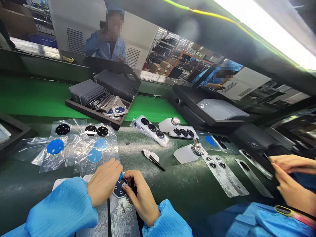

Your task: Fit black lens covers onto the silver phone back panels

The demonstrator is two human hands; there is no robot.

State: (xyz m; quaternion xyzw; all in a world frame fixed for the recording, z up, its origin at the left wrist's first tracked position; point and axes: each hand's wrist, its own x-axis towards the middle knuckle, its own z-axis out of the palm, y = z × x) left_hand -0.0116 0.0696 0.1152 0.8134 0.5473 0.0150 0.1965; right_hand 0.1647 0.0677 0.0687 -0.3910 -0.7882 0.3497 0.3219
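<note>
A dark round plate with ringed holes [119, 191] lies at the top end of a silvery strip [122, 214] marked with handwriting. My left hand [105, 179] is closed at the plate's upper left, with a small bit of blue film [120, 175] at its fingertips. From the other side my right hand [142, 194] curls around the plate's right edge, its thumb on the plate and its index finger by the blue film. Ahead lie clear plastic sheets [79, 154] bearing black discs [63, 129] and blue round films [55, 146].
A black tray [95, 115] of stacked dark plates stands on the green belt [37, 95]. Two white dispenser bottles [185, 154] and black tweezers [156, 162] lie ahead right. A co-worker's hands [293, 174] work at the right, near more strips [232, 181]. Two people are beyond.
</note>
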